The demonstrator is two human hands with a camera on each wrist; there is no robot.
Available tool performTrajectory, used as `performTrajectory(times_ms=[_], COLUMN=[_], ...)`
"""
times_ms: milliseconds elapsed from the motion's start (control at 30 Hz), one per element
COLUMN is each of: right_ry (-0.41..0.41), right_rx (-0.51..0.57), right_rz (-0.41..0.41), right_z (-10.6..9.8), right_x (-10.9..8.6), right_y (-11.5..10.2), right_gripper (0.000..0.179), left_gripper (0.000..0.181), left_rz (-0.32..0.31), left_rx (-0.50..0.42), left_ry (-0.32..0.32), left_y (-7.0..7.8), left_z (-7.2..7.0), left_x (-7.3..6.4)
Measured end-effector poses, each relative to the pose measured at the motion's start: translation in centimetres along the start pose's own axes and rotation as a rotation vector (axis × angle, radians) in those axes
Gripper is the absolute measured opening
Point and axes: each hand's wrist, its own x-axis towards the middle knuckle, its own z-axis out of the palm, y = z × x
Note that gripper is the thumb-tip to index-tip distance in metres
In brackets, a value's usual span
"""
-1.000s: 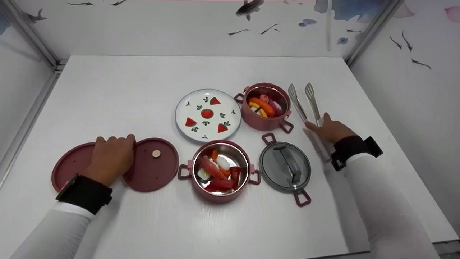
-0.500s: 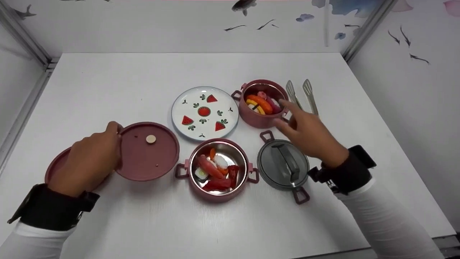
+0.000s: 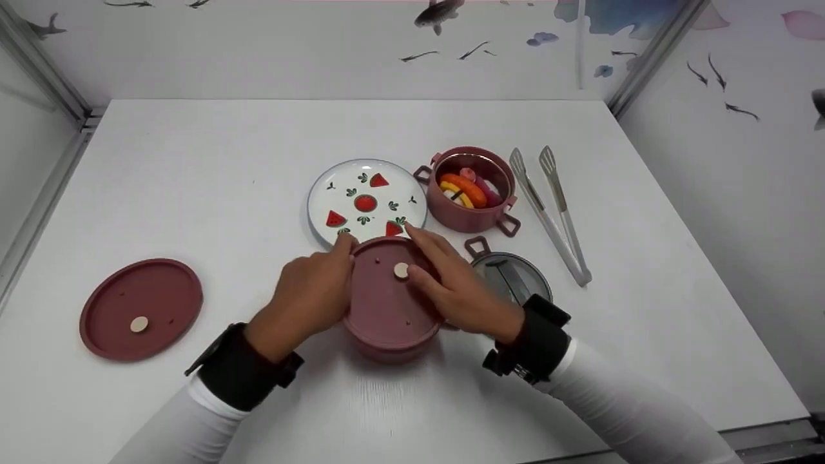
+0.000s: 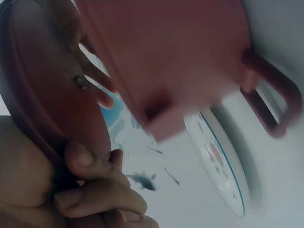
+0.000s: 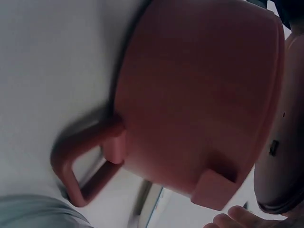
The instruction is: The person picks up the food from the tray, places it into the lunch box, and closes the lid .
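My left hand [image 3: 309,293] grips the left edge of a dark red lid [image 3: 377,296] with a small pale knob. That lid is over the front red pot [image 3: 387,353] and hides its contents in the head view. Both wrist views show the lid tilted, with a gap between it and the pot wall [image 4: 171,57]. Spread fingers of my right hand [image 3: 461,293] lie along the lid's right edge, its thumb over the top near the knob. In the left wrist view, my left fingers [image 4: 99,192] curl round the lid's rim.
Left lies another red lid [image 3: 142,309]. Behind the pot are a watermelon-patterned plate [image 3: 348,183] and a second red pot [image 3: 467,219] of toy food. Metal tongs [image 3: 548,219] rest on the right. A grey lid [image 3: 525,274] is partly hidden behind my right hand.
My left hand has lifted the red lid from the left and carried it right, over the front pot. The right hand has left the tongs and come across to the lid's right edge.
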Motion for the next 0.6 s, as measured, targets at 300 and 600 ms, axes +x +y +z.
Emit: performTrajectory(times_ms=[300,600], right_ry=[0.001,0.011], right_rx=[0.040,-0.050], right_rz=[-0.009,0.039], right_z=[1.9,2.7], right_x=[0.3,-0.1], right_y=[1.9,2.0], right_gripper=[0.060,0.065], left_gripper=[0.025,0.025], left_rz=[0.035,0.105], left_rx=[0.099,0.270], left_ry=[0.095,0.345], left_y=[0.0,-0.1], left_z=[2.5,3.4], left_x=[0.4,0.4])
